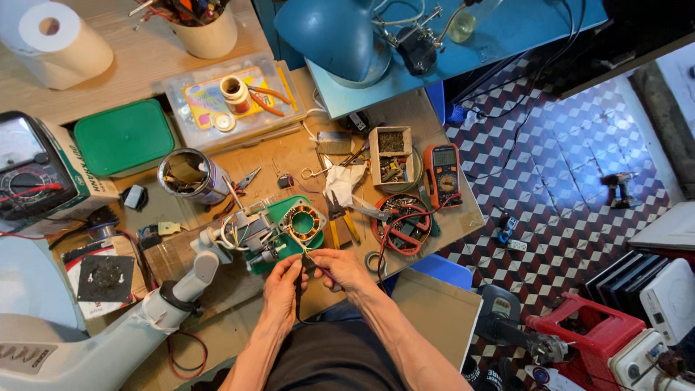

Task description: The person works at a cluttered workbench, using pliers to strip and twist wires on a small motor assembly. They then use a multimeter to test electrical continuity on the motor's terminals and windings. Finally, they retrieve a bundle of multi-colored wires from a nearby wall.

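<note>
Left hand (281, 279): fingers pinched on a thin dark wire (297, 293) that loops down from the fist toward the lap
Right hand (339, 266): thumb and forefinger closed on the upper end of the same wire, just below the stator
Where the wire is: between the 2 hands at the near edge of the workbench (217, 289), its top end running up to the motor stator (302, 221)
Stator: round copper-wound core seated in a green housing (279, 242), touching the grey fan neck (206, 264) that lies across the bench
Doing it well, as I judge it: keep both pinches close to the wire end so it does not kink, and pull along the lead, not sideways, since the winding leads look fine and could tear
Support: the housing rests loose on the bench; steadying it with the heel of 1 hand would help
Nearby tools: yellow-handled pliers (346, 226) just right of the stator, orange multimeter (442, 174) further right, its red leads coiled in a round tray (402, 224)
Risk: the white rag (340, 181) and loose parts lie near enough to snag the slack
Unclear: whether the wire end is bare or insulated is too small to tell
</note>
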